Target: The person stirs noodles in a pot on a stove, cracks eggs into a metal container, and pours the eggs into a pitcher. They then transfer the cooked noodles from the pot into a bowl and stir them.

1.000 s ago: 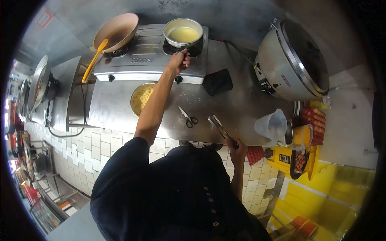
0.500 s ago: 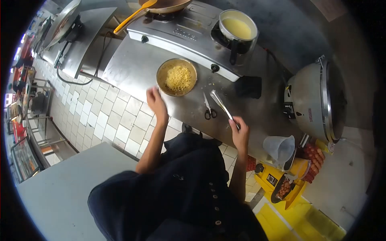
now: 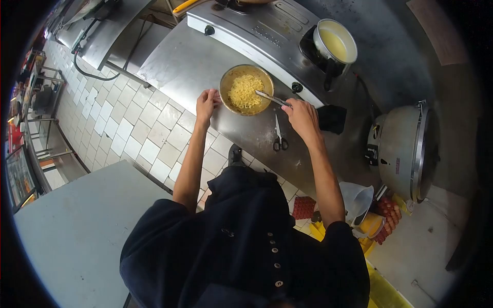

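A round metal bowl (image 3: 224, 102) of yellow noodles (image 3: 245, 91) sits on the steel counter. My left hand (image 3: 206, 107) is at the bowl's left side, fingers bent against its rim. Metal tongs (image 3: 275, 98) are gripped in my right hand (image 3: 304, 119), their tips down in the noodles at the right of the bowl. Below the bowl and left of my right wrist lies a pair of scissors (image 3: 279, 139) with black handles, touched by neither hand.
Behind the bowl stands a gas stove (image 3: 267, 38) bearing a saucepan (image 3: 354, 49) with yellowish liquid. A black cloth (image 3: 333, 119) lies at the stove's right end. Further right are a large lidded cooker (image 3: 398, 149), a clear plastic jug (image 3: 359, 197) and eggs (image 3: 390, 218) in trays.
My right hand has moved up and left, bringing the tongs from over the counter into the noodles. My left hand has come up to the bowl's rim. The view has shifted.
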Demonstrator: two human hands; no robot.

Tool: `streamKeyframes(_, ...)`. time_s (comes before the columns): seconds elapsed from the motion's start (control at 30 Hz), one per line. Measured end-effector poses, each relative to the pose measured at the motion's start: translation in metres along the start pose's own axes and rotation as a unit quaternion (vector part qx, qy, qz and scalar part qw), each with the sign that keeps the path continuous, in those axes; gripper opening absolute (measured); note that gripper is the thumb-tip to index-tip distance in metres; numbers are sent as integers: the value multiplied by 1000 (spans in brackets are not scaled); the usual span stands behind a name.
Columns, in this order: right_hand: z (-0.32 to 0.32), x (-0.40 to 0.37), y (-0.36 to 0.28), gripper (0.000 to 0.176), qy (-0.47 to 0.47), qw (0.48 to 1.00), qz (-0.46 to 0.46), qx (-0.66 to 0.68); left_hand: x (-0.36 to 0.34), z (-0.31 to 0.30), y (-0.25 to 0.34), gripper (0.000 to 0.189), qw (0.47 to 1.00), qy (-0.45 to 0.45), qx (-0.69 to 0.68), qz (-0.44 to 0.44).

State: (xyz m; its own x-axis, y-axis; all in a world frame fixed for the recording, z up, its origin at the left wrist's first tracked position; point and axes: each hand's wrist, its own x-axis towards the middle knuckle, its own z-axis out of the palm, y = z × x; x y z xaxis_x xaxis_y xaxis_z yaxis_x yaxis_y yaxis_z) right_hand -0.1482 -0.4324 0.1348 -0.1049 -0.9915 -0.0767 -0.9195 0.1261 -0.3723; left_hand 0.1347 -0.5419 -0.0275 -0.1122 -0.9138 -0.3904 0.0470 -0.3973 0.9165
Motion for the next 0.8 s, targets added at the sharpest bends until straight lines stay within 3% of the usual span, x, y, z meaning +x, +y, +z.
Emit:
streamKeyframes(0.17,-6,16,-11,21,-49,998,11,-28,59,4,27,43,992,-82,79,58)
streamKeyframes(0.5,-6,25,-25,19,-58,998,26,16,100,10,73,35,898,-351,266,24)
streamKeyframes(0.6,14,23,-14,20,-18,999,32,-26,74,13,74,31,909,-334,243,42)
streamKeyframes(0.7,31,14,-24,22,-122,992,-10,29,48,19,76,28,906,-306,282,76)
streamKeyframes(0.73,37,14,-18,21,-68,992,-26,105,41,22,77,28,910,-304,270,77)
streamKeyframes(0.8,46,12,-16,20,-5,998,-6,67,30,25,75,28,918,-284,266,70)
